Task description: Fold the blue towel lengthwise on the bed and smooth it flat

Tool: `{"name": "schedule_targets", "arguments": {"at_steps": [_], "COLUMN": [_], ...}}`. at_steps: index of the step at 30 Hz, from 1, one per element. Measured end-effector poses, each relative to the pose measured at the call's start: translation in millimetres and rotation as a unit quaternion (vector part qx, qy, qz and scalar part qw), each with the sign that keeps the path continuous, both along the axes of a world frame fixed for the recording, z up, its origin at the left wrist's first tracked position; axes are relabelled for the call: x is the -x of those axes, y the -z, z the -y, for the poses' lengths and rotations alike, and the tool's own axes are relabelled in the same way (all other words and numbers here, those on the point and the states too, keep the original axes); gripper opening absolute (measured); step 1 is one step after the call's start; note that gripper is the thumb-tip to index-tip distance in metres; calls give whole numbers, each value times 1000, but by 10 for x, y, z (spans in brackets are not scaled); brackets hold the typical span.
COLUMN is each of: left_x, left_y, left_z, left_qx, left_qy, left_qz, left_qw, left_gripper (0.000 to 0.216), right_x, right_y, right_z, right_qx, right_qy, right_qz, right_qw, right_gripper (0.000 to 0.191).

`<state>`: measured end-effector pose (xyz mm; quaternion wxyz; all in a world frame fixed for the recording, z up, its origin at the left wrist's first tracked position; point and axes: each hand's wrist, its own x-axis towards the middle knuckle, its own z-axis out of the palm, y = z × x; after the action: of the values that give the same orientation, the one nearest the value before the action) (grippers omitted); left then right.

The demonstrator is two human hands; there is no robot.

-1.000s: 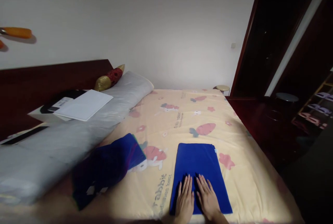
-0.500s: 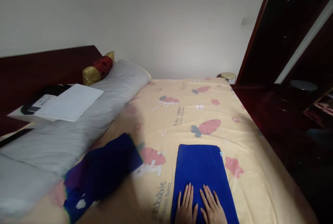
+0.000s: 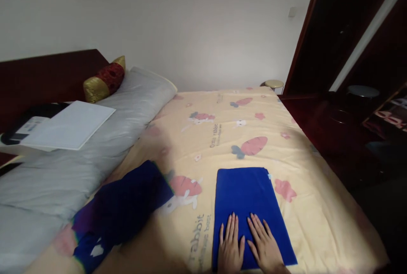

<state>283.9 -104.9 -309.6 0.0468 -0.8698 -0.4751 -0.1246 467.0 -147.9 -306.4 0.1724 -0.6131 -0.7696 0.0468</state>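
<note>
A blue cloth (image 3: 241, 193), folded into a long flat rectangle, lies on the patterned bed sheet (image 3: 222, 117). On its near part my left hand (image 3: 231, 244) rests palm down, fingers stretched out. Beside it my right hand (image 3: 264, 242) also lies flat on the cloth with its fingers spread a little. A small pale tag shows at the cloth's far right corner. To the left, a second dark blue cloth (image 3: 124, 206) with a white patch lies loosely bunched, apart from both hands.
A long grey pillow (image 3: 127, 125) runs along the left under the dark headboard (image 3: 47, 74). White flat boards (image 3: 71, 125) and a red and gold cushion (image 3: 108, 79) sit there. Stools (image 3: 274, 83) stand beyond the bed's far right edge.
The view has shifted slightly, so the near edge of the folded cloth now shows. Both hands stay flat on it and appear a little higher in view. The bunched cloth stays put.
</note>
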Motion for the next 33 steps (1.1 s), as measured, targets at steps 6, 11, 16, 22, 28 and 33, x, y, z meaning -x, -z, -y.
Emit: {"name": "schedule_targets", "arguments": {"at_steps": [6, 11, 16, 22, 28, 33], "left_x": [71, 374, 192, -158, 573, 548], "left_y": [-188, -181, -173, -171, -59, -200], "left_z": [56, 146, 7, -232, -316, -372], "left_qx": [20, -7, -26, -11, -28, -46], "left_qy": [-20, -35, -10, 48, -31, -49], "left_qz": [-9, -18, 4, -2, -34, -35], "left_qw": [1000, 999, 1000, 999, 999, 997], "left_gripper": [62, 60, 60, 61, 57, 59], "right_x": [-315, -591, -317, -85, -729, -668], "right_y": [11, 166, 110, 46, 250, 109], "right_z": [216, 389, 78, -225, 40, -216], "right_qx": [-7, -40, -52, -24, -43, -52], "right_qy": [70, 113, 119, -12, 29, 47], "right_qz": [19, 33, 32, 18, 45, 43], "right_qw": [997, 992, 991, 999, 998, 997], "right_gripper": [65, 64, 56, 55, 58, 46]}}
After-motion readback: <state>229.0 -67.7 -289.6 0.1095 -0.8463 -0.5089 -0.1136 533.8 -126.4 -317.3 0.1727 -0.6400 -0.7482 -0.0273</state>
